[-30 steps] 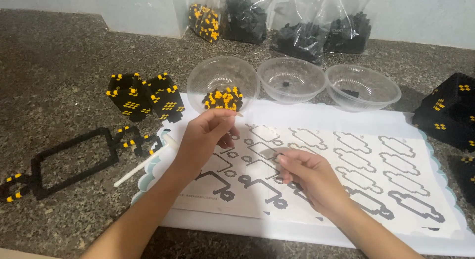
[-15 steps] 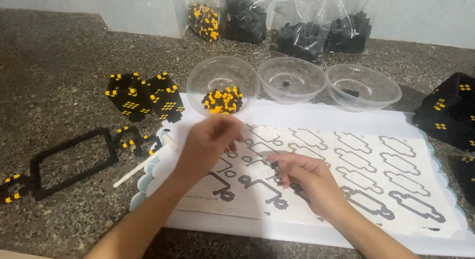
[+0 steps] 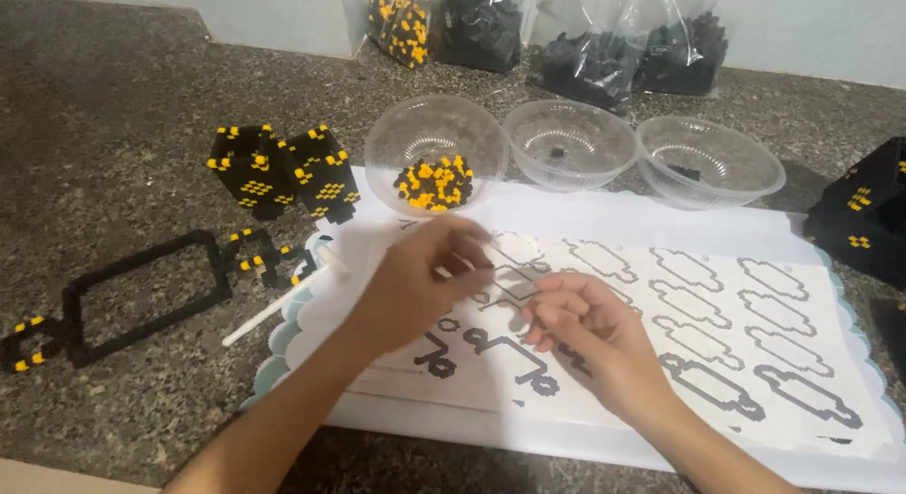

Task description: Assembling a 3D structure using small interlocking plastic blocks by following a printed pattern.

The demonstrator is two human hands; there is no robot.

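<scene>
My left hand [image 3: 415, 282] hovers over the upper left of a white pattern sheet [image 3: 755, 315] printed with grey and black outlines. Its fingertips are pinched together; whether they hold a bead is too small to tell. My right hand [image 3: 590, 338] rests on the sheet just to the right, fingers curled with the tips down on an outline. The two sets of fingertips are almost touching. Just beyond my left hand stands a clear bowl [image 3: 436, 140] holding black and yellow beads [image 3: 434, 183].
Two more clear bowls [image 3: 569, 145] [image 3: 710, 162] stand to the right, nearly bare. Bags of beads [image 3: 585, 55] line the back wall. Black and yellow bead blocks [image 3: 283, 171], a flat black bead frame [image 3: 142, 291] and a white stick [image 3: 278, 305] lie left of the sheet. Another block [image 3: 864, 211] sits far right.
My left hand has drawn back from beside the bead bowl and come down over the sheet, closer to my right hand. My right hand has barely shifted.
</scene>
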